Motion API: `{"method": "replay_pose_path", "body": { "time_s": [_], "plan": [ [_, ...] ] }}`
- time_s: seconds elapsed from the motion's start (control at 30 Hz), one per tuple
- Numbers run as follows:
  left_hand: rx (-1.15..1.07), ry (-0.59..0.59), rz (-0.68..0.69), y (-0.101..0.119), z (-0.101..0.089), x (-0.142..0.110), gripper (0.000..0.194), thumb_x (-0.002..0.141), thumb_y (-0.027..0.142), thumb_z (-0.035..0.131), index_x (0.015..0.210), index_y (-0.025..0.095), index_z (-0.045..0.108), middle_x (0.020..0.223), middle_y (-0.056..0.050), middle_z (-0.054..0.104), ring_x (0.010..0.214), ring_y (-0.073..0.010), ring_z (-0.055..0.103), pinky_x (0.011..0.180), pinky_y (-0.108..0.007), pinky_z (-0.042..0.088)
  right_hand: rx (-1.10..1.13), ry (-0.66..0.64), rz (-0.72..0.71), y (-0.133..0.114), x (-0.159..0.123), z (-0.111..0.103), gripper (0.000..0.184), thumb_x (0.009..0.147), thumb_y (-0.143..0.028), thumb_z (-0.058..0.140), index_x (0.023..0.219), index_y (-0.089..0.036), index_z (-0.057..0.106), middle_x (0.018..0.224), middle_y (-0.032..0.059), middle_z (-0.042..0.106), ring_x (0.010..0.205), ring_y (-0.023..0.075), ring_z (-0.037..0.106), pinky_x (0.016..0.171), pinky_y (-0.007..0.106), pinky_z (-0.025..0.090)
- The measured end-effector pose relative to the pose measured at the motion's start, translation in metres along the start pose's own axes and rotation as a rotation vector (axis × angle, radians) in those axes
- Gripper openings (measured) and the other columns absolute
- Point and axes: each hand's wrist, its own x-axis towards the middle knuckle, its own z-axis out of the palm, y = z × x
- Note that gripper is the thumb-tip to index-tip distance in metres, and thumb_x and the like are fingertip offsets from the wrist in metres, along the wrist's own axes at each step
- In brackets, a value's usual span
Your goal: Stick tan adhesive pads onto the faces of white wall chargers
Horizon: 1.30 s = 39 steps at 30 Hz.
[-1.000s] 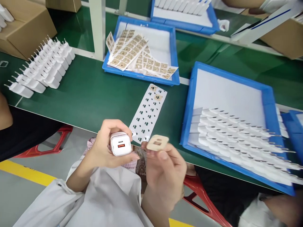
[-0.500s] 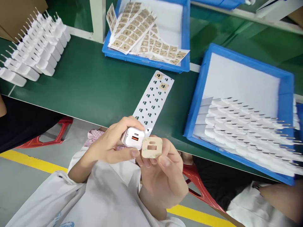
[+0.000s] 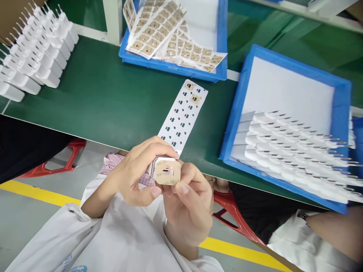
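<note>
My left hand is closed round a white charger, of which only the upper rim shows. In front of the charger's port face is a tan adhesive sticker with printed green lettering and cut-out holes. My right hand pinches that sticker at its right edge between thumb and fingers. Whether the sticker touches the face everywhere, I cannot tell. Just beyond my hands, a white backing strip lies on the green table, with two tan stickers left at its far end.
Rows of white chargers with prongs up stand at the left. A blue tray at the back holds sticker sheets. Another blue tray on the right holds stacked chargers. A person's arm is at lower right.
My right hand has brought the sticker left, from beside the charger to over its port face. The ports, visible before, are now mostly covered.
</note>
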Motion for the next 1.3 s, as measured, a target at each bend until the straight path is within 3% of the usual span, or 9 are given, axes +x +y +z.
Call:
{"method": "replay_pose_path", "body": {
  "time_s": [0.27, 0.57, 0.83, 1.3],
  "plan": [
    [0.018, -0.004, -0.001, -0.0002, -0.0003, 0.0006, 0.041, 0.093, 0.049, 0.058, 0.122, 0.020, 0.056, 0.099, -0.006, 0.063, 0.087, -0.0207, 0.060, 0.071, -0.035, 0.053, -0.010, 0.009, 0.011, -0.0001, -0.0006, -0.0005, 0.030, 0.085, -0.034, 0.073, 0.065, -0.023, 0.054, 0.059, -0.0050, 0.047, 0.051, 0.0110, 0.041, 0.054, 0.026, 0.043],
    [0.027, -0.006, -0.004, 0.0005, 0.0006, 0.0022, 0.036, 0.093, 0.046, 0.057, 0.119, 0.021, 0.055, 0.096, -0.005, 0.063, 0.085, -0.0198, 0.061, 0.071, -0.034, 0.053, -0.056, 0.040, -0.009, 0.0015, -0.0002, -0.0020, 0.033, 0.084, -0.037, 0.075, 0.064, -0.023, 0.054, 0.056, -0.0055, 0.045, 0.049, 0.0101, 0.034, 0.050, 0.025, 0.029],
    [-0.007, -0.011, 0.005, 0.0004, -0.0001, 0.0040, 0.037, 0.092, 0.042, 0.059, 0.120, 0.017, 0.056, 0.096, -0.006, 0.064, 0.087, -0.0204, 0.060, 0.073, -0.035, 0.052, -0.060, 0.041, -0.019, 0.0013, 0.0012, -0.0017, 0.032, 0.085, -0.036, 0.074, 0.064, -0.023, 0.054, 0.056, -0.0055, 0.045, 0.049, 0.0104, 0.032, 0.051, 0.026, 0.025],
    [0.007, 0.007, -0.035, 0.0011, 0.0006, 0.0038, 0.035, 0.095, 0.046, 0.056, 0.116, 0.018, 0.057, 0.096, -0.004, 0.064, 0.086, -0.0184, 0.060, 0.072, -0.033, 0.053, 0.011, -0.016, -0.039, 0.0044, 0.0026, -0.0015, 0.027, 0.088, -0.029, 0.071, 0.069, -0.023, 0.054, 0.061, -0.0058, 0.045, 0.051, 0.0095, 0.034, 0.054, 0.025, 0.040]
  ]
}}
